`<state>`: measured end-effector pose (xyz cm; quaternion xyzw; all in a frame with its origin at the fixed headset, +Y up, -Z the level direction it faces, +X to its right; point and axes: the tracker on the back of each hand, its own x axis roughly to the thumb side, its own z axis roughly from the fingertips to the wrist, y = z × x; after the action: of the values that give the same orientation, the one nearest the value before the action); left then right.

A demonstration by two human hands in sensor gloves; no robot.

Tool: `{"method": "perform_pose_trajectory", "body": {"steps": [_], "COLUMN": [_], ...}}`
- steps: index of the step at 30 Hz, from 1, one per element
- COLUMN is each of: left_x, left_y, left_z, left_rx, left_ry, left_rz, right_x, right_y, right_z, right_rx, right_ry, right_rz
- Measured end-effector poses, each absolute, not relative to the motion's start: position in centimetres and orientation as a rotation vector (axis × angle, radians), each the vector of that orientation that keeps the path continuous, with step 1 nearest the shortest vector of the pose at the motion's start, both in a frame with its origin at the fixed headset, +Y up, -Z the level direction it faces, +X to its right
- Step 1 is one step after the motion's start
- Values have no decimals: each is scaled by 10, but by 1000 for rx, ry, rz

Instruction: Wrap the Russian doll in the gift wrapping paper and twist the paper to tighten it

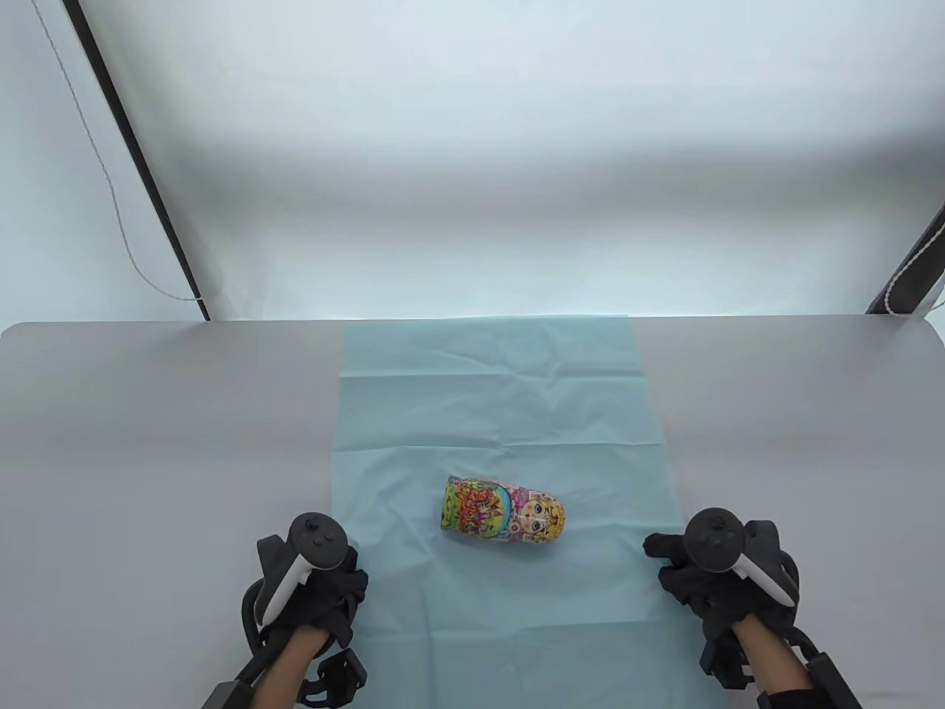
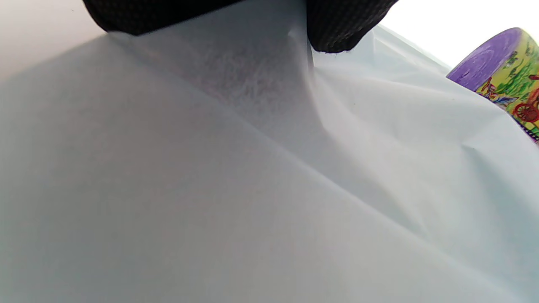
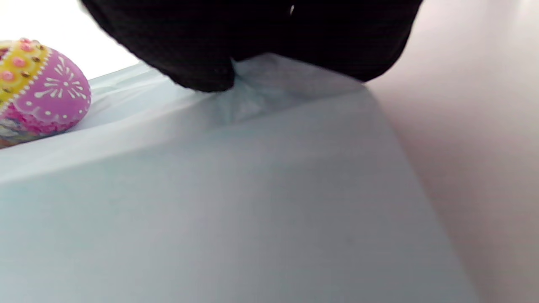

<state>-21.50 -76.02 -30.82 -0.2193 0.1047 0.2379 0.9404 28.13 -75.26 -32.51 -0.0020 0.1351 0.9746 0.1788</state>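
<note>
The Russian doll (image 1: 504,519), brightly painted, lies on its side on a light blue sheet of wrapping paper (image 1: 495,399), head toward the right. My left hand (image 1: 347,583) is at the sheet's left edge; in the left wrist view its fingers (image 2: 341,25) pinch a raised fold of the paper (image 2: 252,189), with the doll's purple base (image 2: 505,71) at the right. My right hand (image 1: 664,561) is at the sheet's right edge; its fingers (image 3: 202,63) pinch bunched paper (image 3: 210,202), and the doll's pink head (image 3: 38,88) shows at the left.
The paper lies on a grey table (image 1: 148,413) and runs to its far edge. A black pole (image 1: 140,162) with a white cord slants up behind the table at the left; another pole (image 1: 912,266) stands at the back right.
</note>
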Motion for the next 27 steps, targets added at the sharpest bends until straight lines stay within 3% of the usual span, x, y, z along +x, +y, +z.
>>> {"method": "perform_pose_trajectory", "body": {"steps": [13, 19, 27], "left_x": [-233, -236, -238], "left_y": [-754, -761, -773], "left_z": [-306, -311, -319], "left_rx": [-314, -395, -493], "left_ry": [106, -24, -62], "left_rz": [777, 879, 958], "right_x": [316, 319, 317], "right_y": [-761, -766, -772], "right_z": [-331, -332, -335], "right_rx": [-110, -106, -45], "right_ry": [430, 549, 672], "right_rz": [2280, 2269, 2253]}}
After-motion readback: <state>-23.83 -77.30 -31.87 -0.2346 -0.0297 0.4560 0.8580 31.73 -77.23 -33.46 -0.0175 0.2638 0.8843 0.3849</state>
